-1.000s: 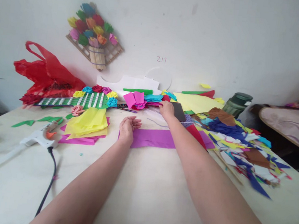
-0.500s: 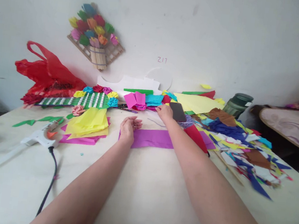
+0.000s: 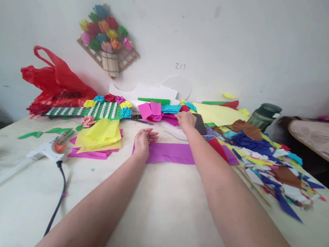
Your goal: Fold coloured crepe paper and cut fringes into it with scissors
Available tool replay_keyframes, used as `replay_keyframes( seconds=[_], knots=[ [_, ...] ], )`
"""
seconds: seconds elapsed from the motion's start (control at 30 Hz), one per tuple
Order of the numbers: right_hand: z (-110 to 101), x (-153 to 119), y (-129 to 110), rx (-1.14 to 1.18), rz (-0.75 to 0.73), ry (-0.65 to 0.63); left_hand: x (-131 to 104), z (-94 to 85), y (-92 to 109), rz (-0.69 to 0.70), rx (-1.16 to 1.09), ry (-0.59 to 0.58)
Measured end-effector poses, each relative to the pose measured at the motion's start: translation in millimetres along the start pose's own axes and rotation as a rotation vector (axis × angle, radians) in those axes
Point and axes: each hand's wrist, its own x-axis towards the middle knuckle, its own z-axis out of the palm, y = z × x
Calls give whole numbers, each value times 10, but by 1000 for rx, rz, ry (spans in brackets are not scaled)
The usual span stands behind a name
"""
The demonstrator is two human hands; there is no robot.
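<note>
A strip of purple paper lies flat across the table in front of me. My left hand rests at its left end, fingers loosely curled and apart, with nothing seen in them. My right hand reaches over the strip to the coloured papers at the back. Its fingers are bent together beside a magenta paper piece, just left of a dark phone; whatever they pinch is hidden. Blue paper and folded pink paper lie left of that hand.
Yellow sheets over pink ones lie to the left, near a white glue gun with a black cord. Paper scraps heap up on the right, before a green jar. A red bag and paper roses stand at the back left.
My right hand has shifted slightly up and right, over part of the phone, and more of the magenta paper shows. My left hand stays at the purple strip. The whole view has shifted slightly.
</note>
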Motion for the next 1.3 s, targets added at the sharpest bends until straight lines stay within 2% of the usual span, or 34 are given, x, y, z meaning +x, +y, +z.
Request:
replay_keyframes(
  seconds=[0.17,0.4,0.57,0.7,0.77,0.87,1.0,1.17,1.3],
  knots=[
    [-40,-10,71,44,-9,56,-21,13,15,-1,5,7],
    [-91,5,111,283,-37,183,-32,14,24,-3,7,10],
    [-70,41,102,734,0,223,-13,-3,11,3,12,-18],
    [-184,-58,-4,1137,25,222,6,-28,-24,0,12,-49],
    [-297,-178,-84,1274,12,190,12,-32,-37,2,4,-63],
    [-456,-422,-194,1430,70,136,22,-22,-15,-24,-18,-51],
    [-553,-754,-247,1455,97,108,19,-29,135,-183,-70,-48],
    [-600,-1040,-187,1364,-16,6,-122,-93,371,-315,-60,-243],
    [-643,-1197,-164,1412,-41,-120,-339,-156,444,-450,99,-307]
  ],
)
